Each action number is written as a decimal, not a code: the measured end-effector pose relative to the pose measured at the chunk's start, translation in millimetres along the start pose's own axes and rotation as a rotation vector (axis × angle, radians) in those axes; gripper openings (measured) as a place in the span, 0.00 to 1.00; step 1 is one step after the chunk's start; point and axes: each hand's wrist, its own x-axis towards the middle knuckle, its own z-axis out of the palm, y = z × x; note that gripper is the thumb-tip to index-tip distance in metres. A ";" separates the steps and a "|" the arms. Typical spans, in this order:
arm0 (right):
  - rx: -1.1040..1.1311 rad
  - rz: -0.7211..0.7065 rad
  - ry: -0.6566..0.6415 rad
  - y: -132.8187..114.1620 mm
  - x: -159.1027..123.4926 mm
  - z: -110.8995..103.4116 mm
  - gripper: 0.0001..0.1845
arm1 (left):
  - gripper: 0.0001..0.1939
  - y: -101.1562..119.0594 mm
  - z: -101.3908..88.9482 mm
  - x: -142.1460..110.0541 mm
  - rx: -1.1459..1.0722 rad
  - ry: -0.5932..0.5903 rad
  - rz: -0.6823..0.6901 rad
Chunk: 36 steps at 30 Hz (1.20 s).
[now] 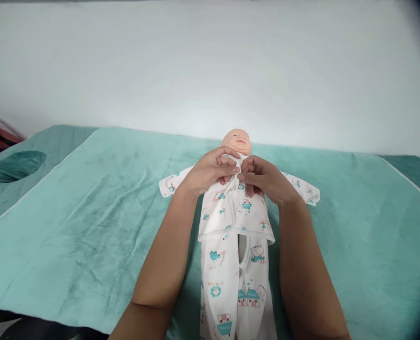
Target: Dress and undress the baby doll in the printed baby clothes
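Head camera: nearest, printed trousers (220,278) lie on a teal cover (107,222), with a matching white top (217,219) spread just beyond them, sleeves out left and right. Both hands meet at its upper front, the left hand (218,166) and right hand (261,175) each pinching the top's front edge between thumb and curled fingers, fingertips nearly touching. Farther off, the doll's head (236,138) shows above the collar, before a pale wall (210,71).

- White jacket (217,222): a teal print (247,205) is bearing marks too small to read.
- White trousers (219,278): teal patches (224,327) are showing letter-like marks, likewise illegible.
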 end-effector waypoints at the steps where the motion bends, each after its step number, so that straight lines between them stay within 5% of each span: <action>1: -0.001 0.000 0.000 -0.4 -0.1 0.2 0.18 | 0.17 -0.4 -1.0 0.0 -0.006 -0.005 0.002; 8: 0.011 -0.016 0.000 -0.4 -0.5 1.2 0.17 | 0.20 -4.0 -5.3 0.1 -0.051 -0.078 0.009; 19: 0.028 -0.069 -0.060 9.8 2.2 -5.1 0.14 | 0.20 -3.9 -4.2 0.8 0.030 -0.023 0.016; 24: -0.043 -0.043 0.028 5.3 -2.5 4.2 0.18 | 0.15 -3.2 2.5 -9.0 0.056 0.037 0.038; 31: -0.493 0.081 0.211 -11.2 -28.1 39.1 0.19 | 0.09 -10.3 10.4 -29.8 0.137 0.132 0.009; 36: -0.807 0.198 0.227 -20.5 -38.7 62.3 0.17 | 0.11 -15.0 7.7 -51.7 0.193 0.107 -0.024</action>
